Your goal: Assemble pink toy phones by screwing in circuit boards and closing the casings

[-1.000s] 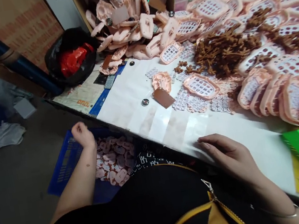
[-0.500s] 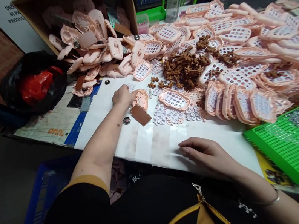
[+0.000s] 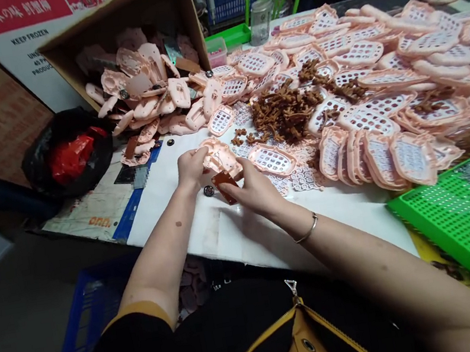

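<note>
Between my hands is a pink plastic shell point(image 3: 216, 154), its inner side facing up. My left hand point(image 3: 192, 170) is closed on the shell's left edge. My right hand point(image 3: 257, 189) grips a brown circuit board point(image 3: 224, 185) at the shell's near side, thumb on top; thin wires seem to run between board and shell. Just left of the board, a small round black speaker point(image 3: 209, 190) lies on the white sheet. A pink shell with a holed keypad face point(image 3: 272, 159) lies to the right, beside white keypad pieces point(image 3: 305, 178).
A cardboard box point(image 3: 183, 13) spills pink shells at the back left. A heap of brown rubber pieces point(image 3: 282, 111) lies mid-table, with many pink shells point(image 3: 370, 51) behind. At the right stands a green basket point(image 3: 465, 233) of screws; a black bag point(image 3: 38, 143) hangs left.
My right hand has moved up and left from the table's front edge and taken hold of the brown board. My left hand now grips the shell, which is slightly raised and turned.
</note>
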